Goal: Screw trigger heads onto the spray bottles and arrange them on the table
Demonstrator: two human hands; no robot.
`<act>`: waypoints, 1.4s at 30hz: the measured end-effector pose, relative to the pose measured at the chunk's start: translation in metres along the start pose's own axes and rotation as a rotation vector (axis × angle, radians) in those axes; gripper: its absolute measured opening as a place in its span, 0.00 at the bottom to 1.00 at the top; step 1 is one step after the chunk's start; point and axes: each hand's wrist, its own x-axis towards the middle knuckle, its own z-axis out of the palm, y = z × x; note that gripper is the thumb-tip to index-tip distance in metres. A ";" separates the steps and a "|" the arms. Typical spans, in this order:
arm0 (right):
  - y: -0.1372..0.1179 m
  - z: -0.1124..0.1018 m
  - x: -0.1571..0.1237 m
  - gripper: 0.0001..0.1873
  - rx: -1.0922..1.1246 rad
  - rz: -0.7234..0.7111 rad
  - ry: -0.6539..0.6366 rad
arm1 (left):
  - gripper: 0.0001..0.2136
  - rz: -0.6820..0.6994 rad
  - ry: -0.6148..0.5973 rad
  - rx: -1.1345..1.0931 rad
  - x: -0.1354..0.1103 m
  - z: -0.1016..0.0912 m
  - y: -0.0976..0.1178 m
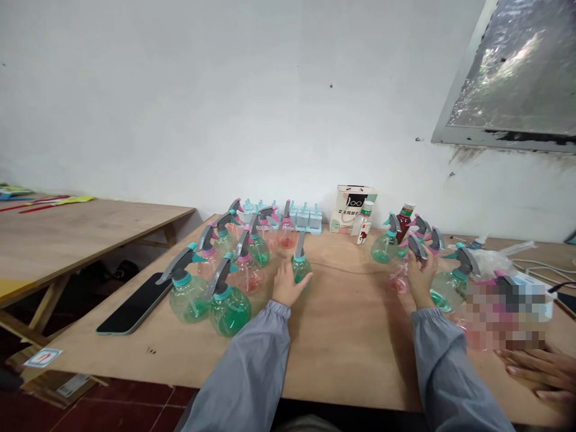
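My left hand [290, 284] is wrapped round the round body of a green spray bottle [301, 267], fingers on its left and thumb on its right. That bottle stands upright, with a grey head and a teal collar. My right hand [422, 275] grips the grey head of a pink spray bottle [398, 278] at the right, and the hand partly hides it. Several green and pink spray bottles [230, 309] stand in a group left of my left hand. Beside my right hand are more, among them a green spray bottle [450, 287] and another green one [383, 247].
A phone [135, 305] lies at the table's left. Along the wall stand light-blue trays [306, 218], a paper bag [345, 210], a white-labelled bottle [363, 224] and a dark red bottle [405, 221]. Another person's hands [540, 369] rest at the right, near a blurred patch. Cables [535, 269] lie behind.
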 end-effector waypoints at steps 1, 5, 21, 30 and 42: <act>0.002 0.003 0.004 0.36 -0.006 -0.007 0.014 | 0.35 0.003 -0.003 -0.001 0.000 0.000 0.000; 0.004 0.014 0.017 0.34 -0.016 -0.036 -0.022 | 0.35 0.025 -0.010 -0.024 0.000 0.000 0.000; -0.105 0.051 -0.111 0.28 0.029 -0.129 -0.387 | 0.30 0.125 -0.164 -0.192 -0.017 0.004 0.024; -0.132 0.099 -0.135 0.40 0.370 0.226 -0.598 | 0.41 0.377 -0.345 -0.392 -0.022 0.014 0.030; -0.110 0.086 -0.141 0.25 0.326 0.086 -0.534 | 0.22 -0.221 0.160 -0.217 0.141 0.033 0.017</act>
